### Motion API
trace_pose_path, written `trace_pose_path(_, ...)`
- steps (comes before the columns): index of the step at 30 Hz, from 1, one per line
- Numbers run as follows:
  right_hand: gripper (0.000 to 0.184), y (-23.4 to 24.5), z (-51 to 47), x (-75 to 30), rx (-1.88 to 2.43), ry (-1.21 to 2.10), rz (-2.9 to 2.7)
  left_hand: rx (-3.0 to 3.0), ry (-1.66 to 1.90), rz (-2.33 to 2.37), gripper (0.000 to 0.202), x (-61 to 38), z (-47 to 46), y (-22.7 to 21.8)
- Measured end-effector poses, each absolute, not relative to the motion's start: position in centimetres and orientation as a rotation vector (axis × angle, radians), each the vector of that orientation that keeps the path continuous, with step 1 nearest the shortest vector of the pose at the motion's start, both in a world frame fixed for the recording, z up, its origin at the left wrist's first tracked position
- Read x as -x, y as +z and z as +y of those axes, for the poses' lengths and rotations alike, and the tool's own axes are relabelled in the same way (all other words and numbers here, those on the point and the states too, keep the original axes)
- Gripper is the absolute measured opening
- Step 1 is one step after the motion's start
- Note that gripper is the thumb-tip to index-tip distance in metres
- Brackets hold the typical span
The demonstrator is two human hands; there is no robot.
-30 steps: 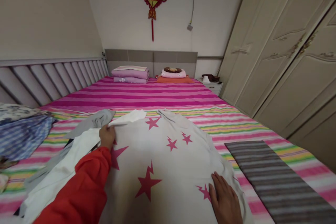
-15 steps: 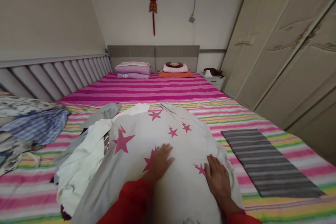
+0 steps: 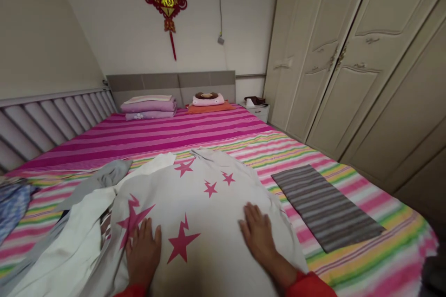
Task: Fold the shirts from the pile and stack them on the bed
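Note:
A white cloth with pink stars (image 3: 216,222), perhaps a garment or a sheet, is spread over the bed in front of me. My left hand (image 3: 143,253) lies on its left part, palm down, with fingers stretched out beside a large pink star. On the right part rests my right hand (image 3: 258,234), flat and fingers apart, slightly blurred. Neither hand grips the fabric. The cloth's near edge runs out of view at the bottom. Partly under its left side are plain white clothes (image 3: 75,236) and a grey garment (image 3: 99,181).
Right of the cloth lies a folded grey striped cloth (image 3: 324,209) on the striped bedsheet (image 3: 362,185). Blue checked clothing (image 3: 14,204) sits at far left. Folded purple bedding (image 3: 149,106) and a pillow stack (image 3: 209,102) stand by the headboard. A wardrobe (image 3: 334,69) lines the right side.
My left hand has moved left across the cloth, uncovering a pink star. My right hand is a little farther up the cloth, off the small right star's spot. The view has turned right.

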State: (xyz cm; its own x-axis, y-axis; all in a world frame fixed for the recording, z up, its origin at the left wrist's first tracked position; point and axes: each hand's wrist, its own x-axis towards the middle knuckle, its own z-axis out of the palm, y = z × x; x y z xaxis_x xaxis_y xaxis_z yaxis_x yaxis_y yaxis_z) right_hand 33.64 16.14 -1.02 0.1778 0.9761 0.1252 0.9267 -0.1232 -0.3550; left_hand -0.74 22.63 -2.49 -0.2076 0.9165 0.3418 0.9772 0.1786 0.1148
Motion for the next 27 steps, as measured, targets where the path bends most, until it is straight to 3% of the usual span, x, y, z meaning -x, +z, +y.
trace_pose_path(6,0.058,-0.5,21.8,-27.0,1.503,0.413,-2.236,1.852,-0.413,-2.233,0.061,1.7,23.1,-2.8)
trace_pose_path(11,0.055,0.1,26.2,-34.0,1.773,0.369,-2.223,1.861,-0.385,-2.255,0.06,2.1,23.1,-3.5)
trace_pose_path(17,0.053,2.5,30.3,-39.4,2.254,0.169,-1.76,1.835,-0.403,-2.278,0.061,2.3,23.4,-4.2)
trace_pose_path(19,0.053,2.2,31.2,-36.6,2.175,0.163,-1.777,1.836,-0.42,-2.295,0.061,2.4,23.5,-4.4)
trace_pose_path(24,0.054,-0.2,32.7,-30.0,1.395,0.356,-2.408,1.84,-0.439,-2.287,0.06,2.9,23.5,-4.9)
trace_pose_path(27,0.051,0.2,34.8,-32.1,1.604,0.355,-2.327,1.851,-0.411,-2.298,0.059,3.3,23.6,-5.3)
